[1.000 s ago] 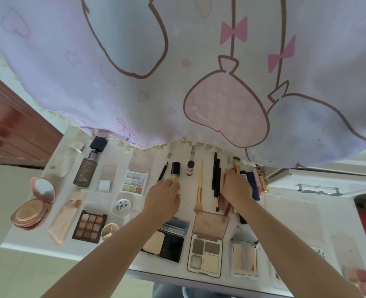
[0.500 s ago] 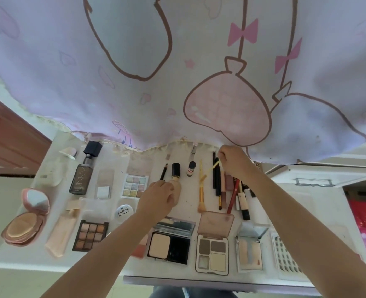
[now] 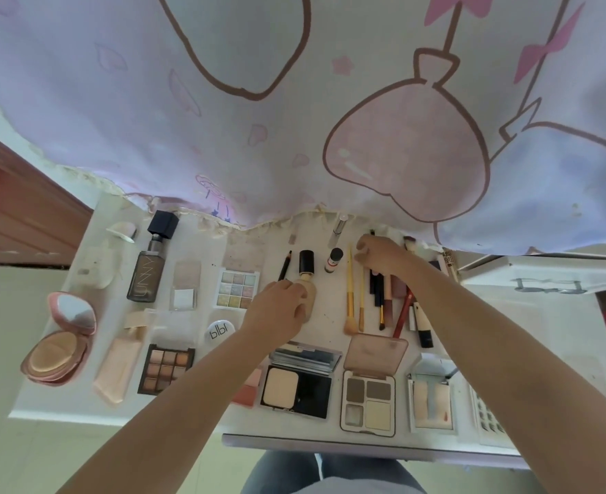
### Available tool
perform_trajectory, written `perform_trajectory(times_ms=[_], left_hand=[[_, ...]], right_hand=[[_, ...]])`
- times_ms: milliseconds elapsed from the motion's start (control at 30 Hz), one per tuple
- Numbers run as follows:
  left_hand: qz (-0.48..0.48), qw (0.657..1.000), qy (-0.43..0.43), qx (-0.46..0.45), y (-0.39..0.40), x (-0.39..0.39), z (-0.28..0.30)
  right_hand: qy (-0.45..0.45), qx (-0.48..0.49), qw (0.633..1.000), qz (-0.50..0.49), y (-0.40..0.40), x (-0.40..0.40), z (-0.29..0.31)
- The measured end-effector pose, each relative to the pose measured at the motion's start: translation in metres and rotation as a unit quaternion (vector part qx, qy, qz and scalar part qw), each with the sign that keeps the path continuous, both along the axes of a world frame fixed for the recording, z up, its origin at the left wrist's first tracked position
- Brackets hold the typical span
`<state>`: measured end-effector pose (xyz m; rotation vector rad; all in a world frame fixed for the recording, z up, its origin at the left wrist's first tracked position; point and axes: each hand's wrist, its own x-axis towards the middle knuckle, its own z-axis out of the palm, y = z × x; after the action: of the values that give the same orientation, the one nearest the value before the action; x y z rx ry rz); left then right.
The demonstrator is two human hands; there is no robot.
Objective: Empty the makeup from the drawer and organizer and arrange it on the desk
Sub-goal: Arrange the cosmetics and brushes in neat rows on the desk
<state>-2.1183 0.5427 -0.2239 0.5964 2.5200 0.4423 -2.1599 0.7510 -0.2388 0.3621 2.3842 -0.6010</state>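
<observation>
The left hand (image 3: 276, 310) grips a bottle (image 3: 306, 279) lying mid-desk (image 3: 322, 317), the right hand (image 3: 379, 253) pinches a thin brush (image 3: 361, 292); she should lay it parallel to its neighbours without knocking them.

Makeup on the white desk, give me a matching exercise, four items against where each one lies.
Items:
1. round pink cushion compact
2. tall dark brown foundation bottle with black cap
3. black powder compact with beige pan
4. yellow-handled brush

Places:
A. front edge, centre
B. between the two hands
C. far left, open
D. back left, lying flat

Pairs: 1-C, 2-D, 3-A, 4-B
</observation>
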Motion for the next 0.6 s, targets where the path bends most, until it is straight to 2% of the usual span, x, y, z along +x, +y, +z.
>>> perform_trajectory(times_ms=[133,333,600], left_hand=[[-0.022,1.000,0.008,-0.013,0.006,-0.001,-0.003],[-0.043,0.999,0.013,-0.023,0.012,0.000,-0.001],[-0.024,0.997,0.051,-0.049,0.014,0.003,0.010]], right_hand=[[0.057,0.076,0.995,0.001,0.017,0.013,-0.001],[0.094,0.148,0.984,0.028,0.007,0.027,-0.010],[0.101,0.159,0.981,-0.036,-0.016,0.023,-0.014]])
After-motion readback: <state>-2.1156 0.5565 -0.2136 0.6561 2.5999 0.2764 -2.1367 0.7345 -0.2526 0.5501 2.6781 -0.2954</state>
